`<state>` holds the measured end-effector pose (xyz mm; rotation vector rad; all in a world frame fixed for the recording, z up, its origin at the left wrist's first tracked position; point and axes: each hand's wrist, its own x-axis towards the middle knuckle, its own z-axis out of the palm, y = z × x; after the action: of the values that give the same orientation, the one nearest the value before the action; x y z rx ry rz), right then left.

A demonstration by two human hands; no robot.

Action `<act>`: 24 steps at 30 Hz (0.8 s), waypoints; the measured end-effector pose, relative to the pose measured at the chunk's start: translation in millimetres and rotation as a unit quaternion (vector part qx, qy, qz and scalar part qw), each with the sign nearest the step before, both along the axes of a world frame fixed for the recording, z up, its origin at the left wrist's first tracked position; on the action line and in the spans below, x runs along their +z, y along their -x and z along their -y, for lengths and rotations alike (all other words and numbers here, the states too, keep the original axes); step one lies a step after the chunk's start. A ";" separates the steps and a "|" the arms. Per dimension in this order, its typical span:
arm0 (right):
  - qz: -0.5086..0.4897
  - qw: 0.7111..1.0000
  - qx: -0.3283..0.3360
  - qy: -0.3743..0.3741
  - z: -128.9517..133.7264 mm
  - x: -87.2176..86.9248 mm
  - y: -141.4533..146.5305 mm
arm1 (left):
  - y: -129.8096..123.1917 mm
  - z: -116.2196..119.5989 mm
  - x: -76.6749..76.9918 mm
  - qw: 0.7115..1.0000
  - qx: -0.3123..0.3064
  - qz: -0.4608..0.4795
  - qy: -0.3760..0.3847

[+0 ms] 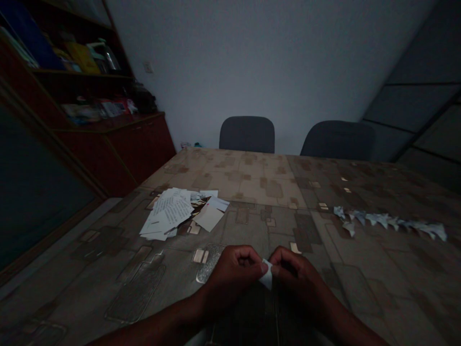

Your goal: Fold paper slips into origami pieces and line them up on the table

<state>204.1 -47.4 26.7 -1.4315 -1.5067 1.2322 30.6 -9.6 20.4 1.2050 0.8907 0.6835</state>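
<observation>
A small folded piece of white paper (pixel 267 278) is pinched between my two hands, close to the near edge of the table. My left hand (pixel 236 269) grips its left side between thumb and forefinger. On the other side, the thumb and curled fingers of my right hand (pixel 293 271) press on its right edge. Off to the right lies a row of several small folded paper pieces (pixel 382 220) with pointed corners. To the left is a loose pile of printed sheets and cards (pixel 167 214), with a plain pale card (pixel 209 217) at its right side.
The table (pixel 248 230) wears a patterned brown cover. Two grey chairs (pixel 247 134) stand at its far side, against a pale wall. A dark red cabinet (pixel 137 146) with cluttered shelves is at the left. The room is dim.
</observation>
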 end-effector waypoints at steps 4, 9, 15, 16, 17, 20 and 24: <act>-0.022 1.000 -0.002 0.019 -0.3 -0.1 0.3 | -0.4 1.9 -2.3 0.998 0.036 0.038 0.042; 0.011 1.000 -0.001 0.002 -1.6 0.4 -1.4 | -0.5 3.3 3.1 0.999 0.037 0.004 -0.007; 0.059 0.997 0.022 -0.040 -5.4 2.2 -17.4 | 12.8 -5.2 3.0 0.931 -0.002 -0.182 -0.318; 0.086 0.994 0.030 -0.063 -6.2 0.5 -19.4 | 14.5 -7.1 0.7 0.904 -0.030 -0.191 -0.381; 0.117 0.989 0.040 -0.084 -7.0 -1.9 -20.7 | 15.5 -8.9 -2.0 0.877 -0.068 -0.185 -0.439; 0.207 0.966 0.067 -0.137 -8.8 -12.0 -20.7 | 14.0 -12.1 -10.9 0.796 -0.113 -0.250 -0.540; 0.300 0.935 0.072 -0.173 -10.3 -21.6 -16.7 | 8.7 -13.1 -20.5 0.718 -0.133 -0.311 -0.608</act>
<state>220.9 -37.2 5.1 -1.5441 -2.1424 0.5660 21.9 3.5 -0.2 2.8321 0.7186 0.6059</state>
